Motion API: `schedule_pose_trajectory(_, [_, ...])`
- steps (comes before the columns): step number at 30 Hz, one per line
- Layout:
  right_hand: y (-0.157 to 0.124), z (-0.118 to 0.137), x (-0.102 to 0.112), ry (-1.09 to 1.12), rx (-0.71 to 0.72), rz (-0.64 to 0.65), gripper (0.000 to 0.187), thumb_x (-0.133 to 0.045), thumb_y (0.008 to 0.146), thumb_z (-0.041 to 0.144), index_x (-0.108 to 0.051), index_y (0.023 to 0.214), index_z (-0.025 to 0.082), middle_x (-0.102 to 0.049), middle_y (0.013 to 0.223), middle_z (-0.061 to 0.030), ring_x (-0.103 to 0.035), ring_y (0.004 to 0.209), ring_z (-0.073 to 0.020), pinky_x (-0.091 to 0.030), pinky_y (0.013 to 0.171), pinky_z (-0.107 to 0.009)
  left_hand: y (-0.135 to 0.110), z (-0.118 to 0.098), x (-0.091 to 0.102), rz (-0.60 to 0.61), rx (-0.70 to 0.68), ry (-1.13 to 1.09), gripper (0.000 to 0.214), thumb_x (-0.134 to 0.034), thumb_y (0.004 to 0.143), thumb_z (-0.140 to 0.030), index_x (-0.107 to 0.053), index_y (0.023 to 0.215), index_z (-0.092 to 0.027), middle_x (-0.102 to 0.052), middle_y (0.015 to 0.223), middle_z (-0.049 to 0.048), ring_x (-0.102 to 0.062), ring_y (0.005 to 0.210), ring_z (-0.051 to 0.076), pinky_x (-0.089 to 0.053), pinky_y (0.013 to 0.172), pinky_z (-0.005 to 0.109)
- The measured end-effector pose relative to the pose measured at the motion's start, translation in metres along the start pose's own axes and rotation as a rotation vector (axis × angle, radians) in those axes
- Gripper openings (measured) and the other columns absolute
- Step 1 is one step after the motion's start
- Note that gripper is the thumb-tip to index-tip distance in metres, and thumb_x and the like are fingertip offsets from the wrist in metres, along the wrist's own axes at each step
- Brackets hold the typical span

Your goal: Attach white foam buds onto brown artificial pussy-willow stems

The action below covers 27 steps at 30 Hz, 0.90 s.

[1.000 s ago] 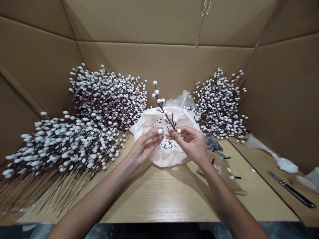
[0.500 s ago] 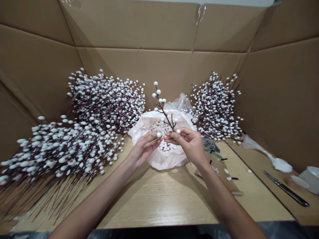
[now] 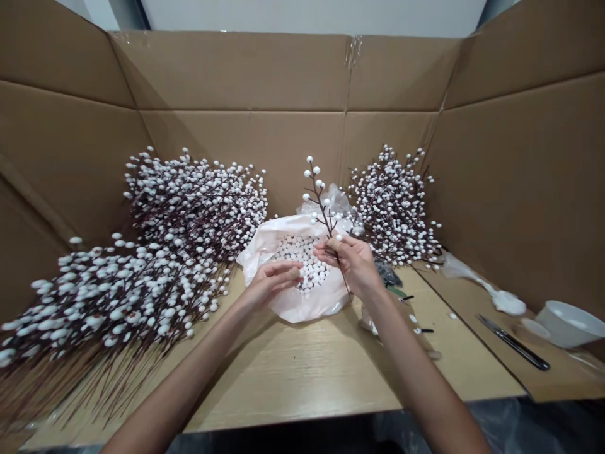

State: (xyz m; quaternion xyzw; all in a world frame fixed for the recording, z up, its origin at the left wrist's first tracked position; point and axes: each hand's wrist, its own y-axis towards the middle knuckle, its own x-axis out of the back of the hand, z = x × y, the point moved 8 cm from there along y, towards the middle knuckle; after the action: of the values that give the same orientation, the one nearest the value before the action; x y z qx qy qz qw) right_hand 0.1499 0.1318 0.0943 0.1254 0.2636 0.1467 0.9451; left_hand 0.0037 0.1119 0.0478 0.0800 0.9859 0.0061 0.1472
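My right hand (image 3: 353,263) pinches the dark stem of a small branch (image 3: 319,197) dotted with white balls, holding it upright above a white plastic bag (image 3: 302,302) full of loose white balls (image 3: 302,258). My left hand (image 3: 271,282) hovers over the bag's near left rim, fingers curled together toward the balls; whether it holds one is hidden. The two hands are a short way apart.
Large piles of finished white-ball branches lie at the left (image 3: 108,290), back left (image 3: 198,195) and back right (image 3: 394,205). Cardboard walls (image 3: 520,176) enclose the wooden table (image 3: 293,378). A knife (image 3: 513,342), a white bowl (image 3: 570,323) and small black stem bits (image 3: 420,329) lie at the right.
The left hand has come away from the branch and dropped toward the bag of balls. The right hand has lifted the branch slightly up and right. The view has tilted upward.
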Motion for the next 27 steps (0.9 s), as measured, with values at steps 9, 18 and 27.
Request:
schedule_pose_trajectory(9, [0.001,-0.009,0.001,0.018,-0.04,0.031,0.016,-0.075,0.06,0.027,-0.067,0.064,0.013,-0.071,0.068,-0.005,-0.068,0.064,-0.014,-0.059,0.068,-0.025,-0.055,-0.014,0.069,-0.143,0.041,0.441,0.023,-0.077,0.061,-0.03,-0.072,0.078,-0.017,-0.071,0.074,0.004,-0.063,0.07,0.016,-0.048,0.066,0.023])
schedule_pose_trajectory(18, [-0.002,-0.024,-0.01,-0.001,-0.119,0.081,0.027,-0.082,0.054,0.032,-0.068,0.064,0.012,-0.071,0.066,-0.005,-0.069,0.061,-0.0136,-0.059,0.065,-0.021,-0.088,0.01,0.115,-0.311,0.028,0.689,0.026,-0.068,0.066,-0.037,-0.067,0.079,-0.015,-0.066,0.075,0.0041,-0.056,0.068,0.016,-0.04,0.059,0.023])
schedule_pose_trajectory(27, [-0.004,-0.028,-0.012,0.028,-0.143,0.072,0.032,-0.085,0.047,0.035,-0.066,0.059,0.013,-0.071,0.063,-0.004,-0.068,0.062,-0.0132,-0.059,0.063,-0.02,-0.084,0.007,0.118,-0.303,-0.016,0.786,0.037,-0.062,0.067,-0.042,-0.071,0.087,-0.012,-0.067,0.079,0.0061,-0.054,0.067,0.017,-0.038,0.059,0.025])
